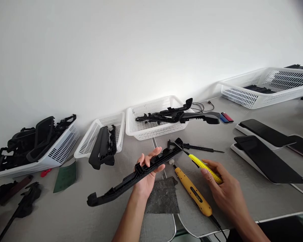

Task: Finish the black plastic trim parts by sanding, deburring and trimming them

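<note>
My left hand (147,178) is closed around a long black plastic trim part (133,177), which slants from lower left to upper right with its ribbed side showing. In my right hand (223,188) is a yellow-handled utility knife (205,168), its thin metal blade pointing up and left. The blade's tip appears close to the upper end of the trim part; I cannot tell whether they touch. Between my hands lies a yellow corded rotary tool (193,191). A dark grey abrasive-looking pad (163,198) rests below my left hand, and a black caliper (199,148) lies behind.
White baskets (161,134) with black plastic parts line the wall, including a large basket (252,101) at right. Two black phones (267,159) rest on white stands. At left are a green sheet (65,176) and black clamps (27,201). Two lighters (226,117) lie behind.
</note>
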`<action>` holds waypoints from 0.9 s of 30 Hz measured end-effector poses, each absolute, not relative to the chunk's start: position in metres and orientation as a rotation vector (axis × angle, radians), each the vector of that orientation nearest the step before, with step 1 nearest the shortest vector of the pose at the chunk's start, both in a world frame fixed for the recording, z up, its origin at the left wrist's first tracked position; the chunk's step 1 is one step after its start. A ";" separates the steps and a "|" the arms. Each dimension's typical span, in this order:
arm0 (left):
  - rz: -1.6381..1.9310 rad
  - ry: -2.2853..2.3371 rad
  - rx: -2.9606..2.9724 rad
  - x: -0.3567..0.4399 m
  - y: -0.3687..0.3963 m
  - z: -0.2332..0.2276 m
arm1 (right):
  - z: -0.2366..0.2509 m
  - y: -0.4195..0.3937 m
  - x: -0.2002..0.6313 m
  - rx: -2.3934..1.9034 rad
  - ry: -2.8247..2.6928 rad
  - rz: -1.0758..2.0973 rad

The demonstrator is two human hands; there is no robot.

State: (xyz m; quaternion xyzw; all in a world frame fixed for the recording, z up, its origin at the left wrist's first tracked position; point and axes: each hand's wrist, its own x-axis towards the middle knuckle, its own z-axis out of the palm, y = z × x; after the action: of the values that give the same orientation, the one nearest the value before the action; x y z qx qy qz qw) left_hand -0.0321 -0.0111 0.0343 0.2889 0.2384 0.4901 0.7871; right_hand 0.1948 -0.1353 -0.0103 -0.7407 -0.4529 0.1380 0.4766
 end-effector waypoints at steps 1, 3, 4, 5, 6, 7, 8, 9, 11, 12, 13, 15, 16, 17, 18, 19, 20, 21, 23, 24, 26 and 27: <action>1.049 0.529 0.632 -0.032 -0.011 0.033 | -0.010 -0.135 0.195 -1.808 -1.106 0.342; 1.040 0.556 0.657 -0.032 -0.012 0.031 | -0.009 -0.135 0.194 -1.805 -1.104 0.348; 1.031 0.564 0.668 -0.032 -0.012 0.029 | -0.008 -0.135 0.194 -1.803 -1.102 0.348; 1.016 0.568 0.674 -0.032 -0.012 0.028 | -0.008 -0.135 0.194 -1.800 -1.098 0.343; 0.994 0.570 0.674 -0.032 -0.012 0.026 | -0.008 -0.135 0.194 -1.796 -1.092 0.335; 0.962 0.569 0.669 -0.032 -0.013 0.025 | -0.007 -0.135 0.194 -1.793 -1.085 0.325; 0.920 0.566 0.662 -0.032 -0.013 0.025 | -0.008 -0.136 0.194 -1.788 -1.081 0.317; 0.871 0.563 0.652 -0.032 -0.013 0.025 | -0.008 -0.136 0.194 -1.780 -1.079 0.312; 0.787 0.550 0.634 -0.032 -0.013 0.024 | -0.009 -0.137 0.194 -1.766 -1.082 0.312; 0.758 0.543 0.634 -0.031 -0.013 0.023 | -0.010 -0.138 0.195 -1.765 -1.086 0.317; 0.737 0.538 0.642 -0.031 -0.012 0.022 | -0.011 -0.139 0.195 -1.767 -1.089 0.324; 0.693 0.546 0.679 -0.029 -0.011 0.019 | -0.014 -0.140 0.196 -1.776 -1.089 0.347; 0.675 0.560 0.695 -0.027 -0.010 0.017 | -0.014 -0.140 0.196 -1.780 -1.090 0.362; 0.658 0.577 0.702 -0.026 -0.010 0.016 | -0.014 -0.140 0.196 -1.781 -1.092 0.377; 0.650 0.593 0.699 -0.024 -0.010 0.015 | -0.014 -0.140 0.196 -1.781 -1.097 0.390; 0.649 0.604 0.690 -0.022 -0.011 0.015 | -0.014 -0.139 0.196 -1.780 -1.105 0.398; 0.643 0.606 0.684 -0.020 -0.012 0.016 | -0.013 -0.138 0.196 -1.778 -1.119 0.403; 0.629 0.601 0.683 -0.019 -0.014 0.017 | -0.012 -0.137 0.195 -1.773 -1.138 0.406; 0.573 0.585 0.688 -0.017 -0.018 0.020 | -0.011 -0.135 0.195 -1.751 -1.190 0.419; 0.556 0.586 0.692 -0.016 -0.020 0.021 | -0.010 -0.135 0.194 -1.737 -1.219 0.432; 0.569 0.617 0.701 -0.015 -0.023 0.021 | -0.010 -0.135 0.194 -1.716 -1.267 0.469; 0.590 0.643 0.711 -0.014 -0.024 0.020 | -0.010 -0.135 0.193 -1.710 -1.283 0.485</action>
State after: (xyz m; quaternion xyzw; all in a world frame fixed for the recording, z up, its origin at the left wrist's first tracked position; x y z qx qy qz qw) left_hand -0.0140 -0.0241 0.0201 0.3371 0.3048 0.2797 0.8457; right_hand 0.1931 -0.1354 -0.0100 -0.6939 -0.5206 0.1967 0.4570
